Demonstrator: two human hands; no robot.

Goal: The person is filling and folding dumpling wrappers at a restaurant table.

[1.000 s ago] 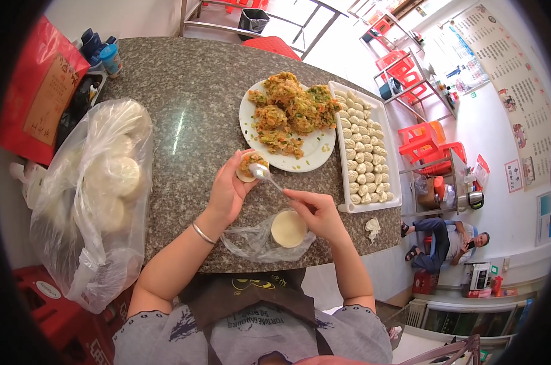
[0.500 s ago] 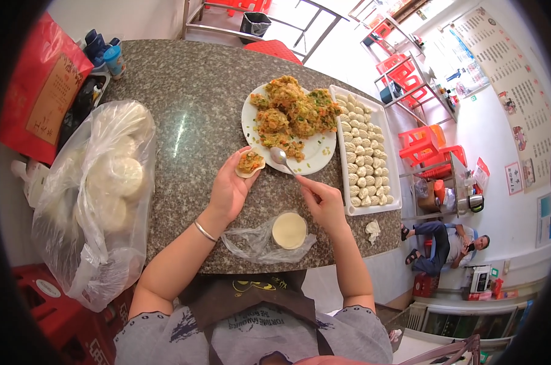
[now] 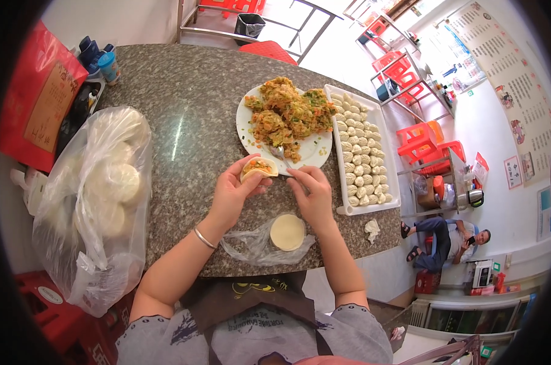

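In my left hand (image 3: 231,191) is a round dough wrapper (image 3: 264,164) with filling, its sides curled up into a half-fold between thumb and fingers. My right hand (image 3: 313,193) has thumb and fingertips pinched at the handle of a metal spoon (image 3: 280,153). The spoon's bowl lies in the filling at the near edge of a white plate (image 3: 317,159). Heaped on that plate is an orange and green chopped filling (image 3: 290,112). Below my hands, a stack of round wrappers (image 3: 287,232) sits on a crumpled clear plastic bag (image 3: 246,248).
Right of the plate, a white tray (image 3: 393,182) holds rows of pleated dumplings (image 3: 360,146). A large plastic bag of dough rounds (image 3: 99,194) stands left, near a red paper bag (image 3: 38,97) and blue cup (image 3: 108,67). Crumpled tissue (image 3: 372,230) lies right. A person (image 3: 449,243) sits beyond.
The wrapper in my left hand has curled up around its filling and moved slightly right. My right hand has shifted up and left, and the spoon's bowl now rests in the filling on the plate.
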